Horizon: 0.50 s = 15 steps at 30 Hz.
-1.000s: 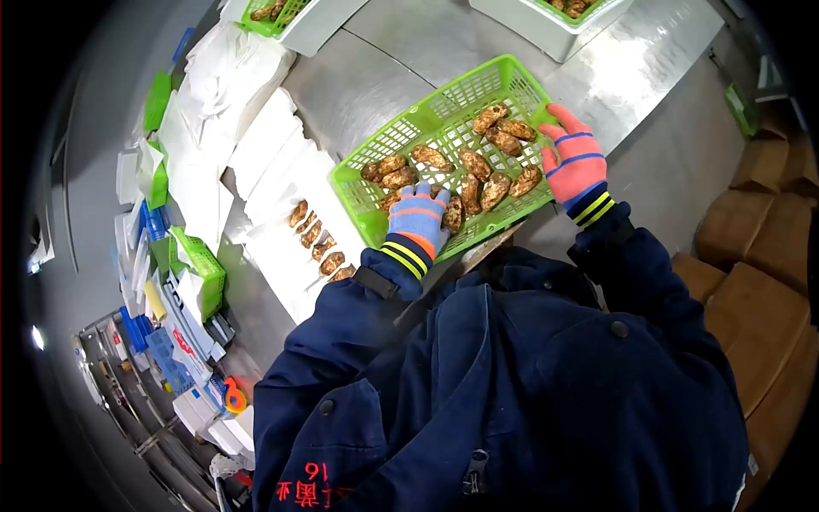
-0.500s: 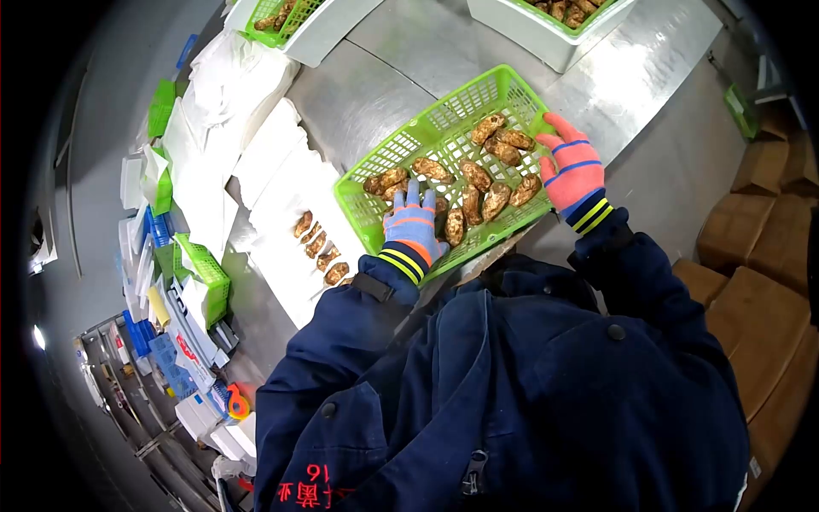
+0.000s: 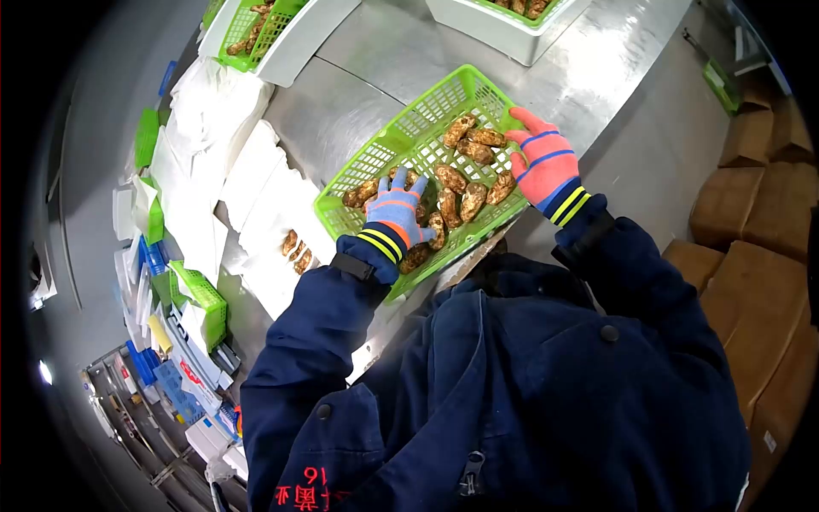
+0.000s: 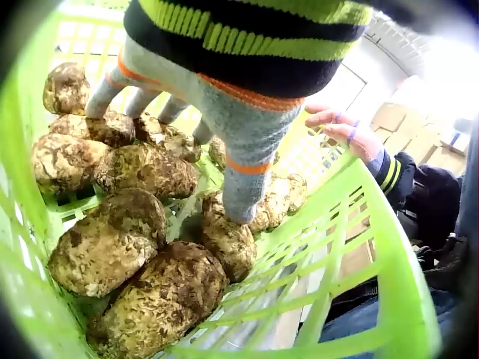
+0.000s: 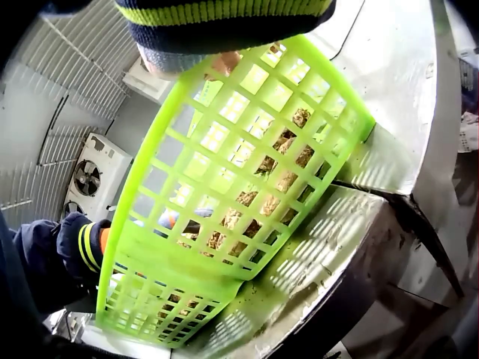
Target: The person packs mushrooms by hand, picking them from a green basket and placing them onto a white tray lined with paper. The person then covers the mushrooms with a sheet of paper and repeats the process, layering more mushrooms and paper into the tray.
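A green slotted plastic basket (image 3: 328,207) holds several brown, dirt-flecked mushrooms (image 3: 450,177). The gloved left hand (image 3: 397,207) reaches into the basket's left half, palm down with fingers spread. In the left wrist view its fingertips come down among the mushrooms, the thumb against a small mushroom (image 4: 228,243); two larger mushrooms (image 4: 161,299) lie closer to the camera. At the right end rim is the gloved right hand (image 3: 548,160), fingers extended and thumb apart from them. The right wrist view shows mostly the basket's outer wall (image 5: 187,258), with that hand largely hidden behind the cuff.
Left of the basket, a few mushrooms (image 3: 298,254) lie on white paper (image 3: 264,213). White bins (image 3: 294,43) with green baskets of mushrooms stand at the table's far side. Cardboard boxes (image 3: 751,316) are stacked on the right. Stationery and trays crowd the left.
The left hand has shifted toward the basket's far side, uncovering a mushroom near the front wall. The right hand stays by the rim. The head view has shifted slightly.
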Available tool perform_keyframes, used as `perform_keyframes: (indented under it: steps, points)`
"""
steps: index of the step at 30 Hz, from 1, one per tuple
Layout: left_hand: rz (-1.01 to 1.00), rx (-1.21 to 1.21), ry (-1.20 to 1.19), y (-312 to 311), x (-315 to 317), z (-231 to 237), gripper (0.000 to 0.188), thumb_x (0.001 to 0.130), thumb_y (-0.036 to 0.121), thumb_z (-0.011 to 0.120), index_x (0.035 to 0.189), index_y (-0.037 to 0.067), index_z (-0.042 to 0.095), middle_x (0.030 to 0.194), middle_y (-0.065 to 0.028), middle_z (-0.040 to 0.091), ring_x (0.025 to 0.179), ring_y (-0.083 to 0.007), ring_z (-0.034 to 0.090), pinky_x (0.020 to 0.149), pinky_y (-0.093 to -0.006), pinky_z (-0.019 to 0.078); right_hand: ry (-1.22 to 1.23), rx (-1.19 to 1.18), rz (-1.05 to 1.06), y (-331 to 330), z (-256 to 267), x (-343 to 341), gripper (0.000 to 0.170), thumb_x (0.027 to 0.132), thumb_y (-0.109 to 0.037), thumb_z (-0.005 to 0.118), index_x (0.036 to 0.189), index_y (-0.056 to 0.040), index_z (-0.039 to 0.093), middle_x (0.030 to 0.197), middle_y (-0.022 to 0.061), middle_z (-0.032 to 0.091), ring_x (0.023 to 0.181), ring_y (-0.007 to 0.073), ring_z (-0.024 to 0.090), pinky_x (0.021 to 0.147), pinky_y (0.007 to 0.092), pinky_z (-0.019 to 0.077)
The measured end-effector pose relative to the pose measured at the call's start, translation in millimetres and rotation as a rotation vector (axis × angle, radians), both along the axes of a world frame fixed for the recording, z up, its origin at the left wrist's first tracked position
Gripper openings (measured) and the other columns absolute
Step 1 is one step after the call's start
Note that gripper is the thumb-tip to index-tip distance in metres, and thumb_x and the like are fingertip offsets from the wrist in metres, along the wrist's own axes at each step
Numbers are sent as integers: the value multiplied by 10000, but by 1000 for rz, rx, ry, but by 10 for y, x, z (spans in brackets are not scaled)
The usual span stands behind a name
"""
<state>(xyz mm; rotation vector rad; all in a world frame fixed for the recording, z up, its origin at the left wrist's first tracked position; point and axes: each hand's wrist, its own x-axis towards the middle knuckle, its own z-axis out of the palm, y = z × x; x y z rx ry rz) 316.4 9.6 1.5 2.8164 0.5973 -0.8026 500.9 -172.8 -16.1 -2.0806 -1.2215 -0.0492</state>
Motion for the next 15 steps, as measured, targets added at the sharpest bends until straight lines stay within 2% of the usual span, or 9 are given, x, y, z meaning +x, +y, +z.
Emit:
perform_keyframes:
  steps: [4, 8, 11, 13, 15]
  points:
    - [-4, 26, 19, -24, 19, -2, 935, 586, 447, 779, 1367, 155, 355, 1419, -222, 263, 1270, -444, 304, 995, -515, 348, 8, -33, -2, 7, 26, 7, 242, 719, -81, 564, 957, -60, 609, 1254, 97, 492, 1034, 328, 504, 877, 418, 433]
    - [-108, 50, -243, -207, 184, 41, 872, 627, 462, 739, 1356, 155, 370, 1404, -194, 304, 1275, -409, 306, 1007, -541, 285, -12, -22, 5, 10, 4, 2, 244, 716, -82, 563, 954, -62, 611, 1254, 101, 491, 1033, 330, 504, 874, 417, 435]
    - [-213, 9, -242, -255, 274, -172, 777, 660, 359, 725, 1335, 153, 398, 1391, -183, 336, 1254, -412, 347, 995, -530, 309, -15, -20, 9, 12, 19, 13, 242, 712, -81, 564, 948, -62, 612, 1254, 105, 491, 1026, 327, 508, 867, 417, 438]
    - [-198, 3, -242, -237, 309, -209, 720, 648, 290, 722, 1301, 187, 437, 1351, -160, 379, 1221, -385, 389, 979, -519, 334, -12, -21, 10, 1, 23, 12, 241, 710, -80, 564, 945, -62, 612, 1254, 106, 491, 1019, 328, 511, 862, 418, 441]
    - [-187, -15, -241, -221, 315, -213, 688, 648, 292, 721, 1275, 183, 459, 1333, -152, 393, 1211, -379, 395, 969, -508, 346, -19, -7, 15, 3, 13, 22, 241, 710, -80, 563, 945, -62, 611, 1253, 106, 492, 1012, 331, 512, 855, 419, 444]
